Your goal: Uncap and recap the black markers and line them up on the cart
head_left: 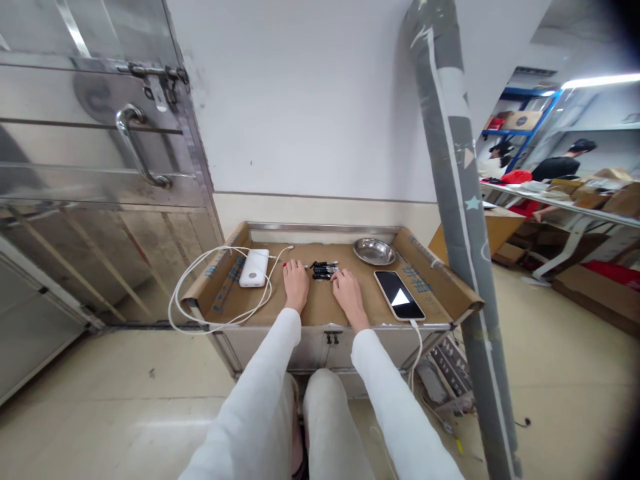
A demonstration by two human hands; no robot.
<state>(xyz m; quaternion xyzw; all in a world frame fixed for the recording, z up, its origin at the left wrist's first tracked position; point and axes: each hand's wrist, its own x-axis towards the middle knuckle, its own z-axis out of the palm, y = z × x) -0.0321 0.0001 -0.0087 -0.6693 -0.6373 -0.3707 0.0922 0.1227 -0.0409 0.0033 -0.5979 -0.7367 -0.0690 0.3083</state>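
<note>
My left hand (296, 283) lies flat on the cardboard-covered table top (320, 303), fingers stretched out, with a red-tipped pen (287, 265) just beyond its fingertips. My right hand (345, 288) rests beside it, fingers extended and touching a small bunch of black pens (324, 270). Neither hand grips anything that I can see. Both arms are in white sleeves.
A white power bank (254, 268) with a looping white cable (200, 293) lies at the left. A steel bowl (374, 251) and a phone (399, 295) lie at the right. A metal door (100, 153) stands left, a grey wrapped pillar (457, 200) right, and people work at far tables (565, 163).
</note>
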